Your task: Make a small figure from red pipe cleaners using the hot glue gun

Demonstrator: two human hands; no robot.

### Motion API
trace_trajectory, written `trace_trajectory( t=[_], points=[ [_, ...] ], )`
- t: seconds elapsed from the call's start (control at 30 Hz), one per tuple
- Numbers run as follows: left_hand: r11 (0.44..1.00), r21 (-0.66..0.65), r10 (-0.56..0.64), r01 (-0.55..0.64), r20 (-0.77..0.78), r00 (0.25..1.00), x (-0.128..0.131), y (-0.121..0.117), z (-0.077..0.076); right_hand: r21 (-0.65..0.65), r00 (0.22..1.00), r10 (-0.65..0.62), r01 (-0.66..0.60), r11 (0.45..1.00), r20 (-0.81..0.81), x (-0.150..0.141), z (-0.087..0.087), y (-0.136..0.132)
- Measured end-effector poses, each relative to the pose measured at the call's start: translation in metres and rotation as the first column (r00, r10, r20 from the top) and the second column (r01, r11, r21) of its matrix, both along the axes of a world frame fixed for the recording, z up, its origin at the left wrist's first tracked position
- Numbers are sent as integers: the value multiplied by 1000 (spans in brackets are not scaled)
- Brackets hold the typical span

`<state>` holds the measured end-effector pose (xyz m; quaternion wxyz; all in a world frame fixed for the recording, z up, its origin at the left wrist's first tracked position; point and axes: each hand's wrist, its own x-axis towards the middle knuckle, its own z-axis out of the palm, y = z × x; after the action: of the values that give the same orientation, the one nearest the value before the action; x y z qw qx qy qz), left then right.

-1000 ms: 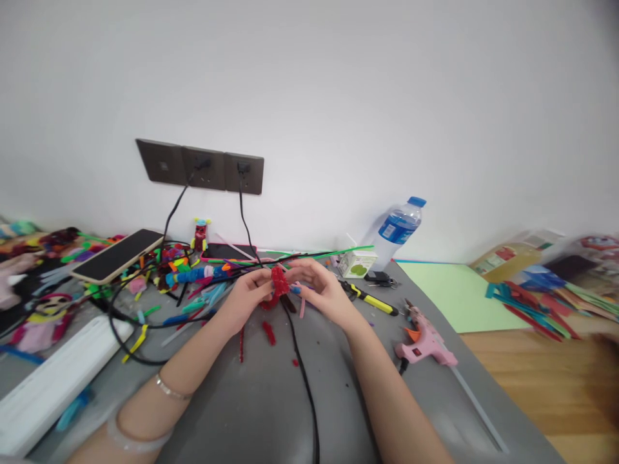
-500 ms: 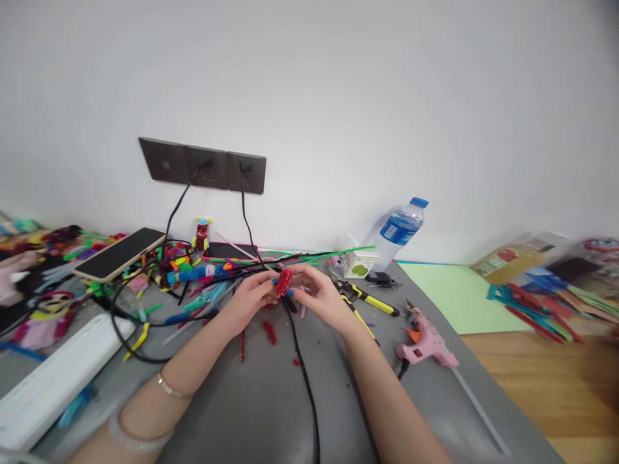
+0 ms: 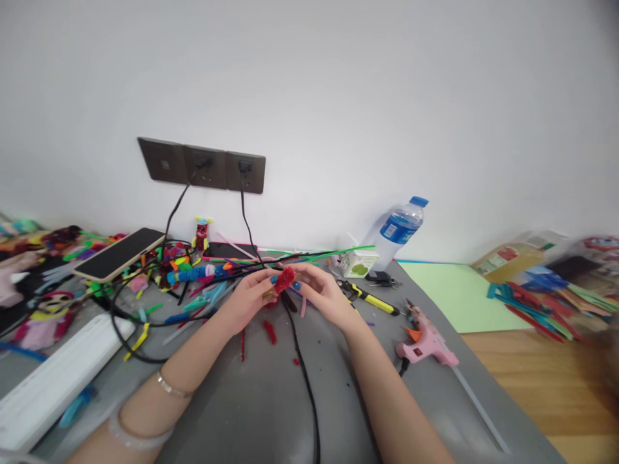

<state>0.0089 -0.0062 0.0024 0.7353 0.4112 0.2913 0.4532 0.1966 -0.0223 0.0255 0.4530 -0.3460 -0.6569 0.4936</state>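
Note:
A fuzzy red pipe-cleaner piece (image 3: 285,279) is pinched between my two hands above the grey table. My left hand (image 3: 251,298) grips its left side with thumb and fingers. From the right, my right hand (image 3: 320,293) closes on it, thumb against its near side. My fingers hide part of its shape. Just below lie a short red fuzzy scrap (image 3: 269,332) and a thin red pipe-cleaner stem (image 3: 242,345). A black cable (image 3: 302,367) runs under my hands toward the near edge.
Left are a phone (image 3: 120,254), a white power strip (image 3: 62,380) and many coloured pipe cleaners. Yellow-handled pliers (image 3: 377,301), a pink glue gun (image 3: 425,345), a small white box (image 3: 358,264) and a water bottle (image 3: 400,229) stand or lie right. Green paper (image 3: 449,290) lies beyond.
The red piece has turned in my fingers, showing a different side. My right hand has shifted slightly, its thumb moving up a little. The surrounding things stay in place.

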Motion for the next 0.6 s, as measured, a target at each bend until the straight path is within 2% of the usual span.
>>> trace_trajectory(
  t=[0.1, 0.27, 0.6],
  points=[
    [1000, 14, 20, -19, -24, 1000, 0, 0, 2, 30, 1000, -9, 10, 999, -25, 1, 2, 0],
    [997, 68, 45, -39, -89, 995, 1, -1, 3, -36, 1000, 18, -18, 999, 7, 1, -1, -1],
    [984, 171, 68, -43, -142, 987, -2, -1, -2, -27, 999, 30, -29, 999, 16, -1, 0, -3]
  ],
)
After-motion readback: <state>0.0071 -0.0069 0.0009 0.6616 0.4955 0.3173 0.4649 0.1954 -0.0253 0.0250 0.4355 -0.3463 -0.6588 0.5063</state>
